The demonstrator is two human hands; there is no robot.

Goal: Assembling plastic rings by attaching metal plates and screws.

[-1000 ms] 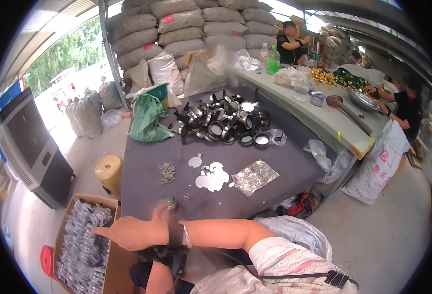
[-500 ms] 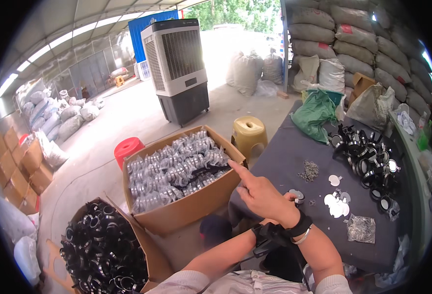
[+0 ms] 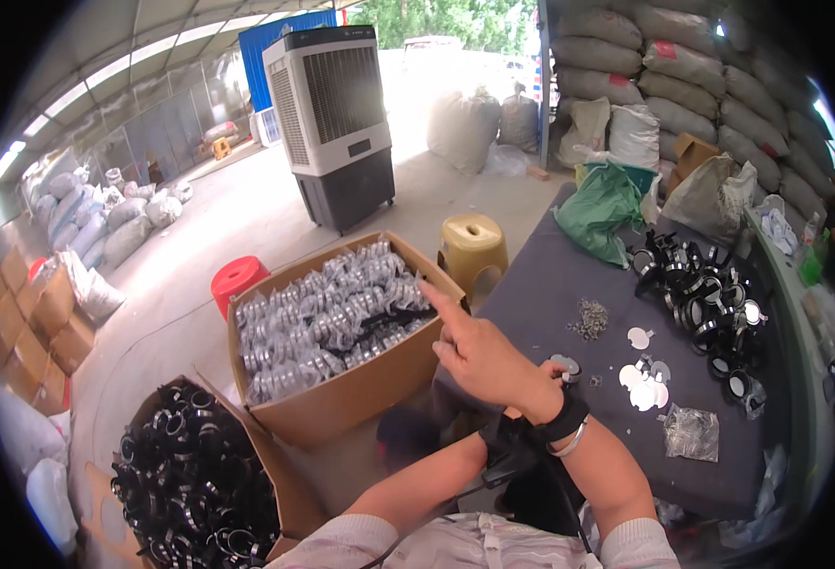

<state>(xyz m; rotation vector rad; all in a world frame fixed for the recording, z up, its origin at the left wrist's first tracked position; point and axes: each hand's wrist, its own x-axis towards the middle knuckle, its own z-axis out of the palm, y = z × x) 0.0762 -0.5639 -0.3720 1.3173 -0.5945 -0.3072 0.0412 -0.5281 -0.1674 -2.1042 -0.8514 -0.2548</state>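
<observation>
My right hand [image 3: 482, 356] reaches across to the left above my left forearm. Its index finger is stretched out toward the near right side of a cardboard box [image 3: 361, 398], and no object shows in it. That box is filled with rows of round metal-rimmed parts in clear plastic bags [image 3: 327, 308]. Mostly hidden behind my right wrist, my left hand [image 3: 552, 372] pinches a small round metal-rimmed part [image 3: 566, 364] at the edge of the dark cloth-covered table [image 3: 522, 313]. Beside it on the cloth lie several white and grey discs [image 3: 643, 389].
Black ring parts fill an open carton [image 3: 199, 474] at lower left. On the table are a pile of black round parts [image 3: 707, 303], small metal pieces [image 3: 590, 321], a clear bag [image 3: 690, 434] and a green sack [image 3: 602, 223]. Two stools, red [image 3: 237, 280] and yellow [image 3: 472, 251], and an air cooler [image 3: 332, 128] stand beyond.
The whole view has shifted slightly. My right hand has moved a little left and farther out, its index fingertip now over the box's right side. The left hand keeps the round part.
</observation>
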